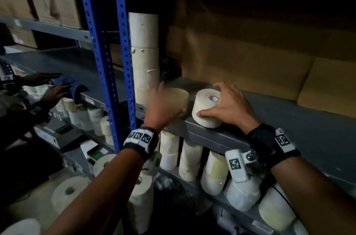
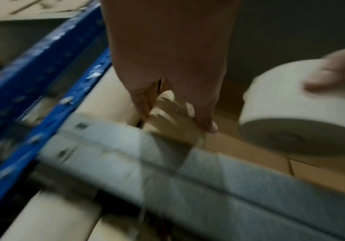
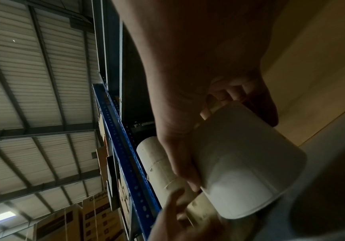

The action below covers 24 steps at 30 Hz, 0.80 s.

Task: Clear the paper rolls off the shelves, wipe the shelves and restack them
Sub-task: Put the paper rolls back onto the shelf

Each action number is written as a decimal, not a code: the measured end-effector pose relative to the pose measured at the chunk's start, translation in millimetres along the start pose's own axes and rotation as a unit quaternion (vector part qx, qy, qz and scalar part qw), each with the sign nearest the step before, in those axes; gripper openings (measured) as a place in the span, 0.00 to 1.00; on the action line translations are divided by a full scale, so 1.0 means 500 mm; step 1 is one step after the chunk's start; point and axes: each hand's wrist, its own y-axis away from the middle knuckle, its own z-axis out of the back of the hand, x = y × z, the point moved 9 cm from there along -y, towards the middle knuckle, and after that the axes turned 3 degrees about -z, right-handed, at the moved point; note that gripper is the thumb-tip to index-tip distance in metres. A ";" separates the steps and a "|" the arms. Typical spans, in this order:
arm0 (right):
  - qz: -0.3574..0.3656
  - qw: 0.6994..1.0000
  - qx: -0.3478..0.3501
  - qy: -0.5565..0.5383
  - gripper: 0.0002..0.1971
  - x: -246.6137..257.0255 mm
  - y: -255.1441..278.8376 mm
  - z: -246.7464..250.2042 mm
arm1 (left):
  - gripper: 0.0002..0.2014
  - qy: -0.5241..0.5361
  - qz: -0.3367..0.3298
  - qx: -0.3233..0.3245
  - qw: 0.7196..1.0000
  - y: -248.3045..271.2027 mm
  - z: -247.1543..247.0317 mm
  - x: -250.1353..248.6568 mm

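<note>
My left hand (image 1: 170, 101) grips a beige paper roll (image 1: 179, 95) just above the front of the grey shelf (image 1: 289, 111); it is motion-blurred. In the left wrist view its fingers (image 2: 204, 120) curl over that roll (image 2: 173, 125). My right hand (image 1: 209, 101) grips a white paper roll (image 1: 207, 119) standing at the shelf's front edge, thumb on its side and fingers over the top. The right wrist view shows that white roll (image 3: 246, 163) in my palm. A tall stack of rolls (image 1: 144, 52) stands against the blue upright (image 1: 123, 61).
Cardboard boxes (image 1: 250, 57) fill the back of the shelf. Several rolls (image 1: 189, 159) stand on the lower shelf and more on the floor (image 1: 67, 194). At far left another person's hands (image 1: 52, 90) hold a blue cloth on the neighbouring shelf.
</note>
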 end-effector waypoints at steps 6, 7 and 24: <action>0.027 0.999 -0.020 -0.019 0.53 0.089 -0.102 -0.005 | 0.50 0.086 0.010 -0.018 0.996 0.038 -0.007 0.068; 0.031 0.999 -0.021 -0.017 0.53 0.105 -0.118 -0.005 | 0.48 0.088 0.009 -0.018 0.996 0.037 -0.006 0.071; 0.012 0.997 -0.058 -0.048 0.54 0.193 -0.234 -0.119 | 0.21 0.030 0.003 -0.031 0.999 0.039 0.008 0.070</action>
